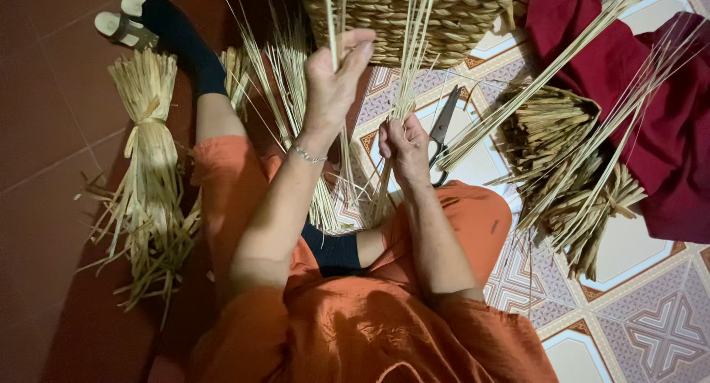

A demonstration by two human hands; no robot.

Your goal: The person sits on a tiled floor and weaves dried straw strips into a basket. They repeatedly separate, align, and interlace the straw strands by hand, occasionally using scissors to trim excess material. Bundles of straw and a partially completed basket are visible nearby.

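I sit on the floor in orange clothes. My left hand (336,76) is raised and pinches a thin pale straw strand (332,24) that runs upward. My right hand (403,146) grips a small bunch of straw strands (414,43) that fan up toward a woven basket (414,17) at the top. More loose straw stalks (285,80) lie spread between my hands and my left leg. Black-handled scissors (442,128) lie on the floor just right of my right hand.
A tied bundle of dried straw (148,168) lies at the left on the red floor. A heap of woven straw pieces (562,161) sits at the right on patterned tiles, beside dark red cloth (658,95). My left foot wears a black sock and a sandal (126,24).
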